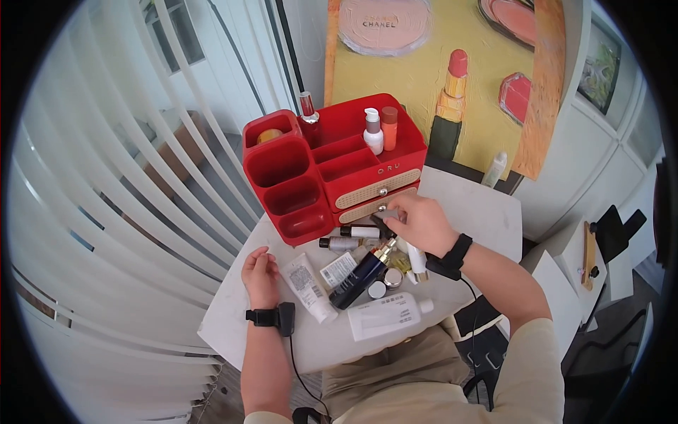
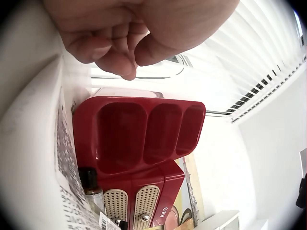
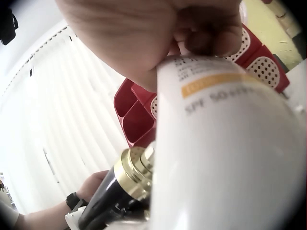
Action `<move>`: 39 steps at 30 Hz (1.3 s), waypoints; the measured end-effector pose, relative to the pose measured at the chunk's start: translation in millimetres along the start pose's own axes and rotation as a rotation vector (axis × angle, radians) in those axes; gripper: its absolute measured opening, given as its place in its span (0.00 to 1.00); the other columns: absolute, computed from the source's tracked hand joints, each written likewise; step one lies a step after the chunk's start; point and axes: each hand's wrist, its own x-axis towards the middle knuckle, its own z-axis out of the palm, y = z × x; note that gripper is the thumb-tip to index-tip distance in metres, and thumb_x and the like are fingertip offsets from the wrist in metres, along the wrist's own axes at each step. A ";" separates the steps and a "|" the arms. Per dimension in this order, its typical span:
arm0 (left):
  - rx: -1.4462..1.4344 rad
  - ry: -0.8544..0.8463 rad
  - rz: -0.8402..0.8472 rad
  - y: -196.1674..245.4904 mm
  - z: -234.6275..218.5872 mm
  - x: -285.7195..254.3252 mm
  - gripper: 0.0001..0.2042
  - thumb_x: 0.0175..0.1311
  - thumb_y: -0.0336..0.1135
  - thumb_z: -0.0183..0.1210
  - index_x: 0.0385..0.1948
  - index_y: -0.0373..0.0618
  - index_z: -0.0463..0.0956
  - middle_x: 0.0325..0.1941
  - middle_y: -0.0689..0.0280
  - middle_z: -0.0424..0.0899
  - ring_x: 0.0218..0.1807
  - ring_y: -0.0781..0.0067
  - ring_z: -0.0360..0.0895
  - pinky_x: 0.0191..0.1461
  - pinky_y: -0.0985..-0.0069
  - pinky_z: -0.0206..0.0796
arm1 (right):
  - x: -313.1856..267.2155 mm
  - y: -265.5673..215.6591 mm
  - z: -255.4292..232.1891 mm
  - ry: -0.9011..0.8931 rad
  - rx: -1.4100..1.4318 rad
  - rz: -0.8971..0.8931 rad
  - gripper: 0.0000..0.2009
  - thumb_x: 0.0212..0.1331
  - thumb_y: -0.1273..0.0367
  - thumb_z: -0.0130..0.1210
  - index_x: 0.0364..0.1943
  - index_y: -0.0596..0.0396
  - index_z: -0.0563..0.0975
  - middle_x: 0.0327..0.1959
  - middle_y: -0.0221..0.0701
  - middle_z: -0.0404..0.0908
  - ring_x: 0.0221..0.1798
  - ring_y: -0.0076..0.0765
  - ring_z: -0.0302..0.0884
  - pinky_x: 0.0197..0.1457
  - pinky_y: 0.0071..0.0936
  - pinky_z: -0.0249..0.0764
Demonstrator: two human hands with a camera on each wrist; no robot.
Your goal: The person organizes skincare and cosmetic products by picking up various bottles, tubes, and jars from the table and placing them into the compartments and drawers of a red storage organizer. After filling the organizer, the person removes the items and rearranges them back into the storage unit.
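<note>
My right hand (image 1: 424,222) reaches to the front of the red organizer (image 1: 367,169), fingertips pinching a small grey item with a dark end (image 1: 383,226) by the lower drawer; its kind is mostly hidden by the fingers. Below that wrist stands a white SPF 50 container (image 3: 220,143), large in the right wrist view. My left hand (image 1: 261,274) rests at the table's left side with fingers loosely curled, holding nothing. Beside it lies a white squeeze tube (image 1: 308,287). A dark pump bottle with a gold collar (image 1: 360,279) lies among several small bottles between the hands.
A white bottle (image 1: 385,316) lies near the table's front edge, by two small jars (image 1: 377,290). In the organizer stand a white pump bottle (image 1: 373,132) and an orange bottle (image 1: 389,128). Blinds (image 1: 141,233) hang on the left; a painting (image 1: 438,78) leans behind.
</note>
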 end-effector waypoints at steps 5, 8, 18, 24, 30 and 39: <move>-0.019 -0.001 0.010 -1.3 0.6 -0.5 0.08 0.65 0.27 0.51 0.42 0.41 0.76 0.29 0.68 0.79 0.23 0.81 0.71 0.24 0.83 0.61 | -13.7 11.8 9.6 -0.011 0.122 -0.012 0.11 0.51 0.66 0.64 0.36 0.55 0.78 0.29 0.34 0.80 0.29 0.40 0.79 0.36 0.34 0.76; -0.017 -0.002 0.017 -2.0 0.1 -0.4 0.08 0.66 0.27 0.51 0.42 0.41 0.76 0.29 0.68 0.79 0.24 0.81 0.71 0.24 0.84 0.61 | -18.2 20.4 5.9 -0.012 0.166 -0.038 0.12 0.52 0.66 0.64 0.39 0.56 0.78 0.31 0.35 0.80 0.28 0.36 0.79 0.35 0.31 0.76; -0.008 -0.010 0.012 -4.9 -2.9 3.4 0.07 0.67 0.28 0.51 0.42 0.41 0.77 0.29 0.68 0.80 0.24 0.82 0.72 0.24 0.85 0.60 | -119.1 53.6 -38.3 0.419 0.082 0.164 0.11 0.51 0.74 0.62 0.39 0.57 0.79 0.30 0.32 0.77 0.28 0.29 0.74 0.30 0.26 0.73; 0.016 -0.022 0.019 -5.5 -5.8 2.1 0.07 0.68 0.29 0.52 0.43 0.41 0.77 0.29 0.68 0.80 0.24 0.82 0.73 0.24 0.84 0.61 | -193.6 22.5 -25.1 0.050 0.235 0.138 0.12 0.46 0.71 0.67 0.35 0.55 0.78 0.29 0.32 0.76 0.30 0.32 0.76 0.31 0.26 0.74; -0.011 -0.018 0.030 -7.7 -11.2 -0.1 0.08 0.68 0.29 0.52 0.45 0.41 0.76 0.31 0.69 0.80 0.26 0.81 0.73 0.27 0.84 0.62 | -199.4 24.6 -2.9 -0.023 0.157 0.036 0.12 0.45 0.65 0.69 0.28 0.50 0.75 0.28 0.30 0.77 0.30 0.37 0.78 0.31 0.33 0.74; -0.100 -0.057 0.009 -10.6 -19.1 0.7 0.10 0.67 0.29 0.53 0.47 0.40 0.74 0.33 0.64 0.80 0.29 0.76 0.74 0.29 0.80 0.65 | -188.5 36.7 -8.6 -0.082 0.297 -0.042 0.10 0.50 0.65 0.66 0.23 0.52 0.75 0.21 0.32 0.76 0.24 0.39 0.76 0.28 0.32 0.71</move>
